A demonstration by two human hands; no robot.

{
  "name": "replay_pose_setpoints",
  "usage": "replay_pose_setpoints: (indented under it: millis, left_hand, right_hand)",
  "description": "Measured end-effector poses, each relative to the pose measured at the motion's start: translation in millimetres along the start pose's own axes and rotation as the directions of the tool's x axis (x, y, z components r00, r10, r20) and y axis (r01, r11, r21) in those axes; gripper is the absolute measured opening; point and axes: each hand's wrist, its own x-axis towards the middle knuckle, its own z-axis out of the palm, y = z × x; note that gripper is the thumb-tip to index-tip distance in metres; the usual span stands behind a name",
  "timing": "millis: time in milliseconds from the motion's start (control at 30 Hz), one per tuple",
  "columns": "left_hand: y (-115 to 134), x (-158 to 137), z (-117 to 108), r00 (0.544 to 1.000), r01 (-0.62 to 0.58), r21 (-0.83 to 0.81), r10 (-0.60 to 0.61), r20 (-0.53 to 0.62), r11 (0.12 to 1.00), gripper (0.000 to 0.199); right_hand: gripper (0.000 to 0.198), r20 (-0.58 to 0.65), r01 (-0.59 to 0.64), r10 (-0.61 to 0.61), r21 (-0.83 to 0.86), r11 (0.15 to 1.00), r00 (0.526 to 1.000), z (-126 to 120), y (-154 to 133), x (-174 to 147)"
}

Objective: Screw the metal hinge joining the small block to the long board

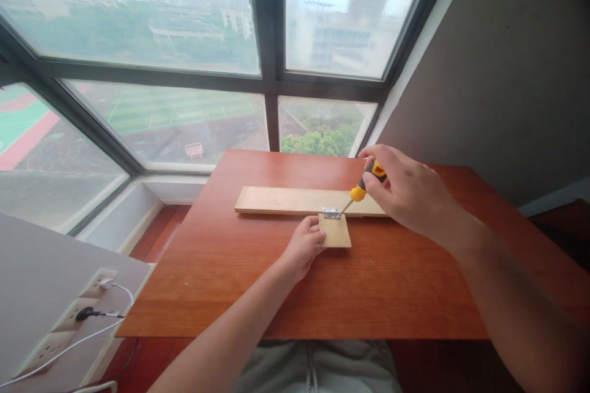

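My left hand (306, 246) pinches the left edge of a small square wooden board (337, 234). A silver metal hinge (331, 213) lies at that board's far edge, beside a long pale wooden plank (281, 199). My right hand (410, 190) grips a yellow and black screwdriver (357, 193) by its handle, fingers closed around it. The screwdriver slants down to the left, its tip at the right side of the hinge. Whether the tip sits in a screw is too small to tell. My right hand and the screwdriver hide part of the plank's right end.
All of this is on a reddish-brown wooden table (221, 295). Large windows with a dark frame (273, 120) stand beyond it, and a grey wall (465, 73) rises at the right. Wall sockets (74, 314) with plugged-in cables are at the lower left.
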Motion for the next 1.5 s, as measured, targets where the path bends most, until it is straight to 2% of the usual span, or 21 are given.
replay_pose_setpoints:
  millis: [67,133,333,400,533,600,800,1000,1067,1200,1267,1400,1500]
  left_hand:
    - [-0.4,0.4,-0.3,1.0,0.0,-0.002,0.0,0.003,1.0,0.036]
    - [-0.4,0.5,-0.5,1.0,0.002,-0.003,-0.002,0.005,1.0,0.036]
    - [-1.5,1.4,-1.9,1.0,-0.004,-0.009,0.004,0.014,1.0,0.033]
    - [-2.3,2.1,-2.7,1.0,-0.006,-0.013,0.006,0.013,1.0,0.033]
    - [-2.6,2.7,-3.5,1.0,-0.006,-0.015,0.006,0.02,1.0,0.034]
    - [-2.2,2.3,-3.3,1.0,-0.005,-0.016,0.006,0.021,1.0,0.034]
    - [-1.3,1.2,-2.6,1.0,0.001,0.001,-0.001,0.011,1.0,0.033]
    - [-2.0,1.6,-3.1,1.0,-0.008,-0.009,0.008,0.018,1.0,0.035]
    - [-2.0,1.7,-3.3,1.0,-0.006,-0.002,0.006,0.014,1.0,0.035]
    - [-2.0,2.2,-3.5,1.0,-0.001,0.005,0.001,0.007,1.0,0.033]
    - [-2.3,2.7,-3.4,1.0,0.001,0.003,-0.001,0.005,1.0,0.032]
    - [-2.4,2.8,-2.8,1.0,0.001,-0.002,-0.001,0.001,1.0,0.033]
    - [-1.3,2.2,-2.2,1.0,-0.001,-0.007,0.001,-0.001,1.0,0.034]
  right_hand:
    - [0.029,0.032,0.066,-0.073,0.169,0.983,0.997,-1.8,1.9,-1.3]
    - [0.028,0.021,0.091,-0.098,0.229,0.969,0.995,-1.3,3.3,-2.7]
    - [0.023,-0.107,0.037,-0.042,-0.051,0.998,0.993,10.2,7.5,-4.1]
    - [0.023,-0.099,0.026,-0.029,-0.026,0.999,0.995,10.2,8.7,-4.2]
    - [0.032,-0.012,0.074,-0.073,0.204,0.976,0.997,4.1,9.8,-5.7]
    - [0.038,0.023,0.07,-0.078,0.262,0.963,0.997,3.3,9.9,-6.4]
    - [0.034,-0.045,0.028,-0.03,-0.045,0.999,0.999,10.2,9.4,-3.4]
    - [0.036,0.048,0.119,-0.135,0.259,0.958,0.99,2.0,11.1,-0.2]
    - [0.036,0.039,0.089,-0.099,0.213,0.973,0.994,2.9,11.8,-0.5]
    - [0.032,-0.061,0.018,-0.02,-0.021,1.0,0.998,9.8,12.2,-1.1]
    - [0.027,-0.066,0.019,-0.018,0.022,1.0,0.998,10.5,12.2,-1.2]
    - [0.025,0.025,0.09,-0.1,0.263,0.961,0.995,5.4,12.1,-1.4]
    - [0.023,0.036,0.067,-0.076,0.194,0.979,0.996,5.1,11.9,-1.7]
